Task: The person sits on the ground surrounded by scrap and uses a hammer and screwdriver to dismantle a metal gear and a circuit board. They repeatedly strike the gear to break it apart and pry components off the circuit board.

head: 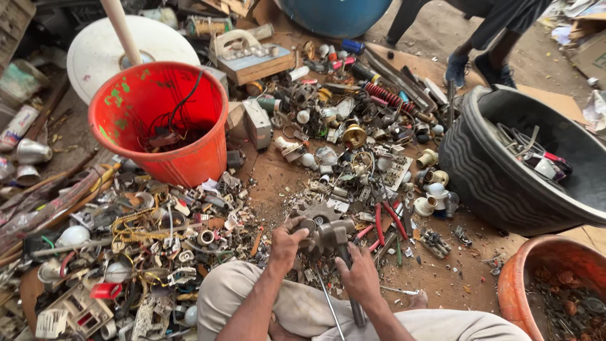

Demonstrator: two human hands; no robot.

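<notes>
The left hand (287, 243) is gripping a grey metal fitting (325, 235) above the lap; the right hand (358, 275) is clasping a hammer handle (351, 292) (fitting intact, scrap pile (341, 145) largely unsorted).

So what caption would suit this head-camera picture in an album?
Left hand steadies a metal part while right hand grips a hammer amid scrap.

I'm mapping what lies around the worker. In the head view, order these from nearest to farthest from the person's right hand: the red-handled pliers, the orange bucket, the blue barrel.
1. Red-handled pliers: just up and right of the right hand, on the ground.
2. Orange bucket: up and to the left, standing among the scrap.
3. Blue barrel: at the top edge, beyond the scrap pile.
</notes>
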